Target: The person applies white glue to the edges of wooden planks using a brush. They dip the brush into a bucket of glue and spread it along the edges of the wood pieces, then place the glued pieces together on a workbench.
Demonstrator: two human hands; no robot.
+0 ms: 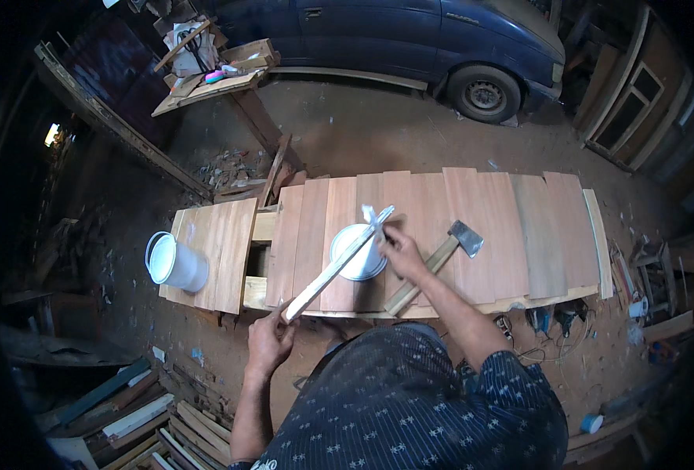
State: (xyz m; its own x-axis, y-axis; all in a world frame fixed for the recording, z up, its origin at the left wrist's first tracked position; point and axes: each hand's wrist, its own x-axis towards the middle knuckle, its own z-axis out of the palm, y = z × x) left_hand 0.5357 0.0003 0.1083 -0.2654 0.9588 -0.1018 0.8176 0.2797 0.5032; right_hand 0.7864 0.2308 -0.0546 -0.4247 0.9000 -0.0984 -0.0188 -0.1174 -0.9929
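A long whitish wooden stick [335, 271] slants over a round white bucket [358, 269] on the boards. My left hand [269, 341] grips its lower end. Translucent plastic or cloth [372, 216] is wrapped near its upper end, where my right hand [402, 252] has its fingers; whether they close on the wrapping or the stick is unclear. A hatchet lies under my right forearm, its steel head [467, 238] to the right and its wooden handle [402, 298] running down to the left. A white pail with a handle [185, 264] stands at the left end.
Planks [491, 235] lie side by side on the bench, with a gap [260, 258] at the left. Beyond stand a small wooden table [206, 91] with clutter and a blue vehicle [376, 35]. Timber offcuts [141, 414] lie at lower left; cables and tools [558, 320] lie below the bench edge.
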